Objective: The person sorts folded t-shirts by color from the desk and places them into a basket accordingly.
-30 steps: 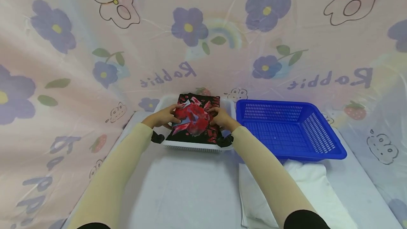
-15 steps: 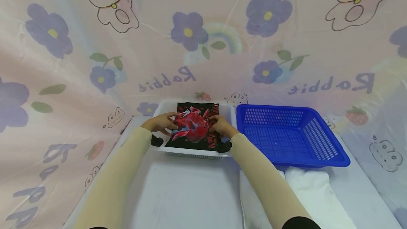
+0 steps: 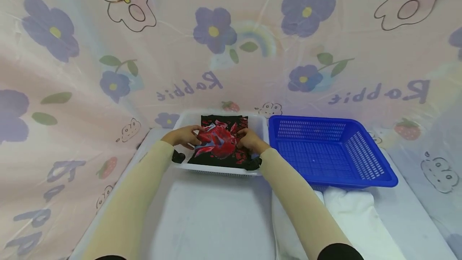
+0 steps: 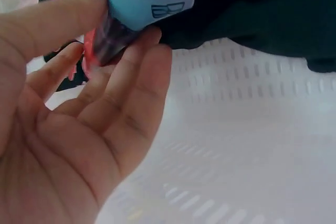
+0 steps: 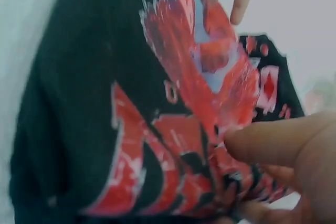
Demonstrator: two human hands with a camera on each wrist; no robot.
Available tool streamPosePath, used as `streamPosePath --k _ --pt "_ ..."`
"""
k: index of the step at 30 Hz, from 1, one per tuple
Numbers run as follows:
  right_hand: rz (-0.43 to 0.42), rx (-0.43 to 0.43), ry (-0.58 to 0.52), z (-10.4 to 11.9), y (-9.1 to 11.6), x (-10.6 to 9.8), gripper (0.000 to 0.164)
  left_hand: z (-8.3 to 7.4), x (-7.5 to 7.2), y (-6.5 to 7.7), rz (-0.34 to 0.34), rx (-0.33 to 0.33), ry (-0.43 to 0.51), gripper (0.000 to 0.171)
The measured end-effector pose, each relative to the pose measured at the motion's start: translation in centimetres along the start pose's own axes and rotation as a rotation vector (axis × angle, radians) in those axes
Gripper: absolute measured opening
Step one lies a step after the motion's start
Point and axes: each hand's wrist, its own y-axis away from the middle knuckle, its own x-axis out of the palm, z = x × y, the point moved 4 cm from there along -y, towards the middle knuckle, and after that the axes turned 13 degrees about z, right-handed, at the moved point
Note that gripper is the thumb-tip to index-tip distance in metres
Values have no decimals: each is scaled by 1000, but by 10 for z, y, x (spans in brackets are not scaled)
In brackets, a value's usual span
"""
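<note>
A folded black T-shirt with a red and pale blue print [image 3: 221, 143] lies in a white plastic basket [image 3: 216, 169] in the head view. My left hand [image 3: 185, 135] holds its left edge. The left wrist view shows the thumb [image 4: 58, 19] over the cloth and fingers [image 4: 139, 85] curled under the fold. At the opposite edge my right hand [image 3: 250, 140] pinches the printed cloth. The right wrist view has that thumb [image 5: 262, 142] on top and the fingers partly hidden beneath. Dark cloth hangs at the basket's near right corner.
A blue slotted plastic basket [image 3: 317, 151] stands right of the white one. Folded white cloth [image 3: 355, 220] lies in front of it, partly under my right forearm. A printed curtain [image 3: 231, 63] rises behind the white-covered table [image 3: 205, 220].
The T-shirt's far edge has sunk slightly against the basket's back rim. Both hands keep hold of its sides and have shifted only a little. The head view has tilted slightly.
</note>
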Motion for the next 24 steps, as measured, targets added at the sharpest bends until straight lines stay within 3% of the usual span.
streamPosePath --k 5,8,12,18,24 --pt "67 25 164 15 24 4 67 -4 6 14 -25 10 -122 65" --pt "97 4 295 27 45 3 67 -16 14 27 -87 30 -288 65" --pt "83 -70 402 31 73 -5 63 -39 36 42 -154 145 -402 61" --pt "89 -205 465 21 124 -7 51 -63 87 70 -196 364 -360 51" --pt "126 -286 488 1 175 -2 47 -73 153 88 -66 515 -239 50"
